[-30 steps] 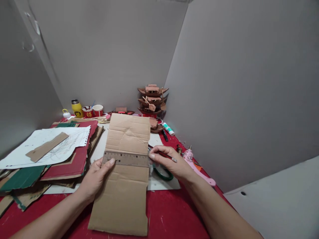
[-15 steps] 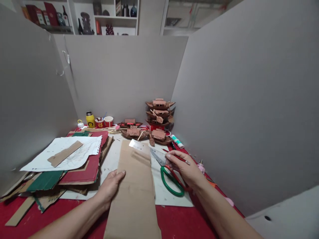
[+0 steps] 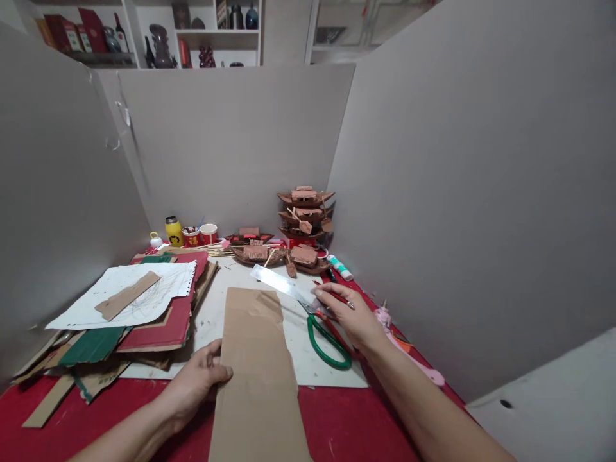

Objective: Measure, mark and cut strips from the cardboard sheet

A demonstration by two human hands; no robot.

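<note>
My left hand (image 3: 197, 382) grips the left edge of a long strip of brown cardboard (image 3: 255, 378), thumb on top and fingers underneath. The strip's near end runs out of view at the bottom. My right hand (image 3: 349, 314) is closed on a shiny metal ruler (image 3: 279, 282), which points left beyond the cardboard's far end. A slim pencil (image 3: 347, 303) also shows at that hand's fingers. Below the hand lie scissors (image 3: 330, 359) with green and red handles, their blades partly hidden by the ruler. A white board (image 3: 216, 301) lies under these things on the red tabletop (image 3: 346, 423).
To the left is a stack of cardboard pieces (image 3: 158, 333) with scribbled paper (image 3: 125, 301) on top. Several brown model boats (image 3: 305, 212) stand at the back, near paper cups (image 3: 208, 233) and a yellow bottle (image 3: 174, 232). Grey panels (image 3: 226, 128) enclose the table.
The cardboard strip has come nearer to me, with my left hand still on its edge. The ruler no longer lies across the strip's far part but sits past its end.
</note>
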